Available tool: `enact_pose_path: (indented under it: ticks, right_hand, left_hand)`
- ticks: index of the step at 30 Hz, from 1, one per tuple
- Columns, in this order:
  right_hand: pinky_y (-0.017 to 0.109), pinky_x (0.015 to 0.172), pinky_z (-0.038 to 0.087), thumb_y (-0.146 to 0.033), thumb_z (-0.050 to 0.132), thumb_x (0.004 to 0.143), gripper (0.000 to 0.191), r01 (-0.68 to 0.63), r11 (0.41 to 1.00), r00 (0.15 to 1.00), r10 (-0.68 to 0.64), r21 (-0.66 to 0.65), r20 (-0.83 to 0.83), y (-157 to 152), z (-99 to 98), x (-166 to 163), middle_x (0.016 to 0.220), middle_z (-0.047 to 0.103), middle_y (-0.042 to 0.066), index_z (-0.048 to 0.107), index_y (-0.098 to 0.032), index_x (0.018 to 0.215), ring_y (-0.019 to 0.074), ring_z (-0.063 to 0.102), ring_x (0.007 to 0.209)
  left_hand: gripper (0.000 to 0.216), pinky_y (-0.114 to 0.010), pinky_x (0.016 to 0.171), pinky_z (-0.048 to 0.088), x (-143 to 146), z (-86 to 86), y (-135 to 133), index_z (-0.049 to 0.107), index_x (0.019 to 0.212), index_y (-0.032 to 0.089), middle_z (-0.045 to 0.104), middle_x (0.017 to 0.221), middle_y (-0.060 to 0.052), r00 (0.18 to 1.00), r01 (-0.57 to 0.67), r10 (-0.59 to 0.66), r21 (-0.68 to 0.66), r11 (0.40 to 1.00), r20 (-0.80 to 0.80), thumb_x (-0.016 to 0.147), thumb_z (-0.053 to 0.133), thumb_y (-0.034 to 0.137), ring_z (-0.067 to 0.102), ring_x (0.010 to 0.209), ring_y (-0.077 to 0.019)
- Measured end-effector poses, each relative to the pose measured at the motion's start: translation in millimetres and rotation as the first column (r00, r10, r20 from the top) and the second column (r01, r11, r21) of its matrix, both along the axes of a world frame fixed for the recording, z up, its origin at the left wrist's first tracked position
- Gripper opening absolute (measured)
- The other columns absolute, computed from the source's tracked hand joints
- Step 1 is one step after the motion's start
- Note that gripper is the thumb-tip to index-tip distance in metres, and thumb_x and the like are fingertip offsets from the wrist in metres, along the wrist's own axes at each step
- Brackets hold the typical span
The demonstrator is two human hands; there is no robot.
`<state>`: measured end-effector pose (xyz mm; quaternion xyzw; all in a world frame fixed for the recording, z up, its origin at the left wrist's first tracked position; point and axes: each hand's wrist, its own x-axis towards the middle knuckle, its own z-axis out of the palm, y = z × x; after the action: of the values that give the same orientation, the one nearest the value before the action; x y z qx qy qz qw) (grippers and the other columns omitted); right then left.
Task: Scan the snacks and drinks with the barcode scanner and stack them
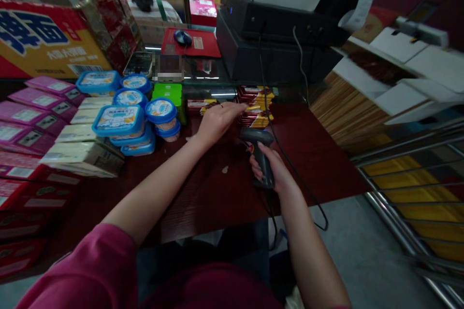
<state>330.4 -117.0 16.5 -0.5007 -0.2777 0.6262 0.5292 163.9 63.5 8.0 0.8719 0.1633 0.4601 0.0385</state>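
Note:
My right hand (270,159) is wrapped round the grip of a dark barcode scanner (266,166), its head pointing towards the back of the table. A cable runs from the scanner down past the table edge. My left hand (220,123) reaches out with its fingers stretched together, palm down. Its fingertips are at a pile of snack bars (258,118) in dark red and yellow wrappers; whether they touch the pile, I cannot tell. More wrapped bars (200,105) lie behind the left hand. Just left of them are a green box (168,91) and blue-lidded tubs (161,108).
Pink boxes (39,101), pale boxes (81,147) and red boxes (32,198) line the table's left side. Behind stand a large carton (47,34), a mouse (182,37) on a red mat and a black cash drawer (268,53). A metal rack (409,231) is at right. Another person sits beyond.

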Motion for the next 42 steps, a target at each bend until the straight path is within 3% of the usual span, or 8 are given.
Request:
enact_pose_path:
  ticks: [7,13,18,22,26,31,38,42]
  right_hand:
    - [0.018,0.032,0.036,-0.065,0.082,0.080,0.052,-0.051,0.999,0.998,0.051,-0.003,-0.030,9,-9.1,6,0.055,0.057,-0.008,0.067,-0.019,0.099,0.0077,0.043,0.035]
    - [0.018,0.031,0.031,-0.066,0.079,0.083,0.051,-0.122,0.992,0.990,0.124,0.034,-0.067,17,-10.8,11,0.053,0.054,-0.010,0.066,-0.020,0.101,0.0076,0.039,0.033]
    - [0.020,0.032,0.032,-0.065,0.077,0.085,0.049,-0.167,0.984,0.984,0.171,0.065,-0.053,23,-13.8,4,0.055,0.055,-0.009,0.066,-0.020,0.101,0.0084,0.041,0.034]
    - [0.020,0.033,0.029,-0.062,0.073,0.089,0.045,-0.219,0.970,0.970,0.228,0.107,-0.084,42,-14.8,-11,0.055,0.054,-0.009,0.067,-0.019,0.101,0.0076,0.038,0.034]
    - [0.020,0.035,0.028,-0.062,0.065,0.096,0.042,-0.208,0.970,0.971,0.221,0.127,-0.094,62,-14.4,-26,0.054,0.052,-0.009,0.066,-0.020,0.098,0.0076,0.036,0.035]
    - [0.021,0.033,0.027,-0.062,0.066,0.095,0.042,-0.192,0.966,0.978,0.202,0.174,-0.044,63,-16.9,-31,0.051,0.053,-0.009,0.065,-0.020,0.098,0.0084,0.035,0.034]
    - [0.021,0.034,0.032,-0.068,0.074,0.090,0.048,-0.070,0.975,0.998,0.070,0.211,0.011,48,-17.3,-28,0.053,0.055,-0.009,0.063,-0.021,0.097,0.0089,0.042,0.034]
    - [0.022,0.032,0.029,-0.068,0.077,0.086,0.050,-0.093,0.971,0.995,0.084,0.220,0.047,30,-12.4,-24,0.054,0.055,-0.009,0.064,-0.022,0.099,0.0087,0.040,0.034]
  left_hand:
    - [0.038,-0.046,0.114,0.057,39,-19.2,24,0.070,0.140,0.020,0.075,0.142,-0.012,0.951,0.202,-0.200,-0.016,0.979,-0.236,0.106,0.056,0.013,0.069,0.136,-0.0236]
    - [0.055,-0.042,0.130,0.041,45,-2.5,33,0.054,0.157,0.025,0.058,0.163,-0.008,0.881,0.258,-0.302,-0.166,0.952,-0.364,0.105,0.049,0.007,0.046,0.159,-0.0194]
    - [0.057,-0.044,0.126,0.046,-6,-8.8,21,0.050,0.159,0.017,0.060,0.160,-0.015,0.968,-0.047,0.009,-0.145,0.988,-0.252,0.103,0.047,0.009,0.055,0.151,-0.0240]
    - [0.059,-0.048,0.129,0.042,-45,-29.9,19,0.051,0.158,0.014,0.056,0.162,-0.018,0.921,-0.355,0.297,-0.233,0.905,-0.252,0.101,0.037,0.005,0.050,0.155,-0.0271]
    - [0.060,-0.054,0.135,0.029,-48,-45.6,30,0.051,0.156,0.005,0.044,0.170,-0.025,0.852,-0.495,0.396,-0.283,0.821,-0.342,0.099,0.034,0.002,0.035,0.164,-0.0321]
    - [0.056,-0.060,0.133,0.029,-36,-47.1,32,0.057,0.150,0.000,0.055,0.160,-0.029,0.815,-0.555,0.453,-0.258,0.791,-0.362,0.100,0.032,0.003,0.048,0.157,-0.0349]
    - [0.044,-0.052,0.126,0.043,-50,-37.2,4,0.070,0.139,0.012,0.073,0.141,-0.021,0.876,-0.416,0.353,-0.146,0.898,-0.328,0.105,0.042,0.010,0.066,0.138,-0.0294]
    - [0.038,-0.041,0.114,0.053,-73,-28.1,-23,0.071,0.142,0.019,0.078,0.133,-0.014,0.924,-0.377,0.343,-0.252,0.891,-0.168,0.109,0.054,0.026,0.073,0.126,-0.0262]
